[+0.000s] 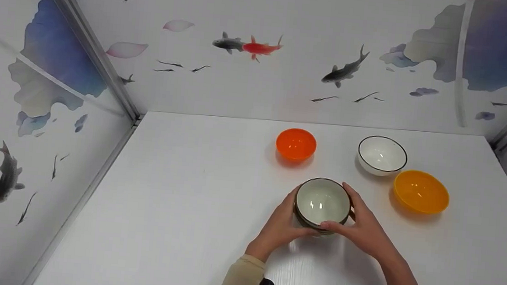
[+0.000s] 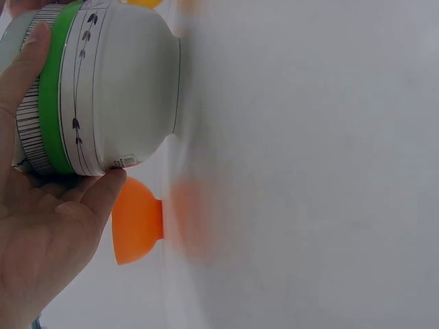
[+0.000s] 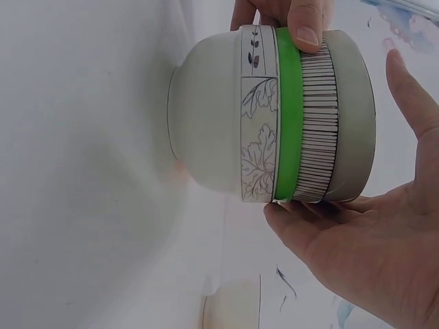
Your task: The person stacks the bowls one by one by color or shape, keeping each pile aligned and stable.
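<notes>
Both hands hold a stack of nested bowls [image 1: 323, 201], its foot right at the white tabletop. From the side, a pale bowl with a leaf-patterned band [image 3: 212, 116] is lowest, a bright green band [image 3: 289, 116] sits above it, then a striped band [image 3: 319, 116] and a plain pale rim section on top. My left hand [image 1: 284, 221] grips the left side, thumb at the front and fingers underneath the bands. On the right side, my right hand [image 1: 367, 228] has its fingers along the wall and its thumb over the near rim.
An orange bowl [image 1: 296, 145] stands behind the stack. To the back right are a white bowl with a dark rim [image 1: 381, 156] and a yellow bowl [image 1: 421, 192], close together. Printed panels [image 1: 184, 90] wall the white table [image 1: 176, 191] at the back and sides.
</notes>
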Motion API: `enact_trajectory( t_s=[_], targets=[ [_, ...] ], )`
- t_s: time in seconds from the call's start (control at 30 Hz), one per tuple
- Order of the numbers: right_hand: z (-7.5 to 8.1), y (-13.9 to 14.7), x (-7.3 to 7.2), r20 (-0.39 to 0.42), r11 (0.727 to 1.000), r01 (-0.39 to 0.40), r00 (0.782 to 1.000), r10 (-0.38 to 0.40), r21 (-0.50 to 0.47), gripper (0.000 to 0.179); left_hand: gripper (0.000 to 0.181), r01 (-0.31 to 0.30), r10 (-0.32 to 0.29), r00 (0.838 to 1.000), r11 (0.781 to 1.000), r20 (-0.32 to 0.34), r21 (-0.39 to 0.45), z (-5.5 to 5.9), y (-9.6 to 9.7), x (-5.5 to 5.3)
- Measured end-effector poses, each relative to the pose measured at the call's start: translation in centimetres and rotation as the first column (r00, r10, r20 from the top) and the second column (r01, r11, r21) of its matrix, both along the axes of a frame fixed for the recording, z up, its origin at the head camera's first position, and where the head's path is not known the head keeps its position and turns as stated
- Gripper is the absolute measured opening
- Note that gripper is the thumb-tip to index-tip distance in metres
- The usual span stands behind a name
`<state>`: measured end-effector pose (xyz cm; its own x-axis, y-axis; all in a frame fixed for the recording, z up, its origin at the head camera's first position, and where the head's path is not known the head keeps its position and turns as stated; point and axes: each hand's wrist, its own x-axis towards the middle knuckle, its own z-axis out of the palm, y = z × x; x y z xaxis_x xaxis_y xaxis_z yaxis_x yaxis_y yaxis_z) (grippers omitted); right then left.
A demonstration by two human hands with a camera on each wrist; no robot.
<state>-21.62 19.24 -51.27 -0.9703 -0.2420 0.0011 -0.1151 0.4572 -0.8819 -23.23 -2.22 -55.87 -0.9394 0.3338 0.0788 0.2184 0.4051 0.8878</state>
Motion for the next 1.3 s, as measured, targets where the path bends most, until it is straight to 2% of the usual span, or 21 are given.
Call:
enact_trajectory(
  t_s=[0.4,0.83,1.3],
  targets=[
    [0.1,0.5,0.0,0.001,1.000,0.004,1.000,-0.004,-0.004,0.098,0.111,0.002,-0.002,1.000,1.000,0.006,0.013,0.0,0.0,0.0],
    [0.1,1.2,0.2,-0.043,0.999,0.007,0.999,-0.009,-0.042,0.087,0.113,-0.008,0.008,1.000,1.000,0.018,0.017,0.0,0.1,0.0],
    [0.7,2.4,0.0,-0.119,0.994,0.108,0.987,-0.109,-0.017,0.072,0.114,-0.009,0.009,1.000,1.000,0.017,0.013,0.1,0.1,0.0]
  ],
)
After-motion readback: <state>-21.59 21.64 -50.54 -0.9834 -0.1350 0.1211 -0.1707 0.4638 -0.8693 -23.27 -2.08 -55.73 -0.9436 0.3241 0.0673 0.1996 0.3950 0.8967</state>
